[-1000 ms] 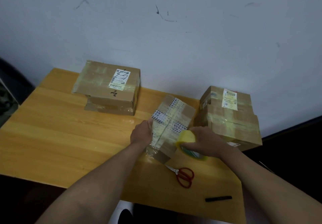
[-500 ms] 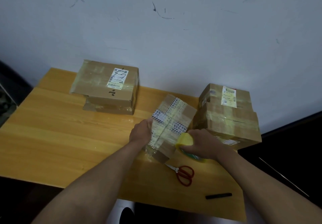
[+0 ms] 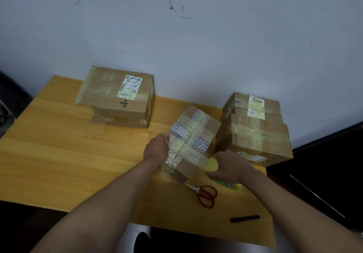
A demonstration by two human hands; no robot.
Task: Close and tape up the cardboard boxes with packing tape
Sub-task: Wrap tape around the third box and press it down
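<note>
Box [image 3: 193, 144] sits between left hand [image 3: 157, 148], pressed flat on its side, and right hand [image 3: 230, 167] gripping tape roll [image 3: 212, 165].

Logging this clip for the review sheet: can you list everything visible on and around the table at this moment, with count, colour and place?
small box: 1, brown with clear and black-and-white striped tape, centre of the table, held between both hands
stacked boxes: 2, brown, taped, back right against the wall
large box: 1, brown with a white label, back left, on flattened cardboard
tape roll: 1, yellow, in the right hand
scissors: 1, red handles, near the front edge
marker: 1, black, front right
table: 1, light wood
wall: pale, scuffed
left hand: on the small box's left side
right hand: gripping the tape roll
</note>
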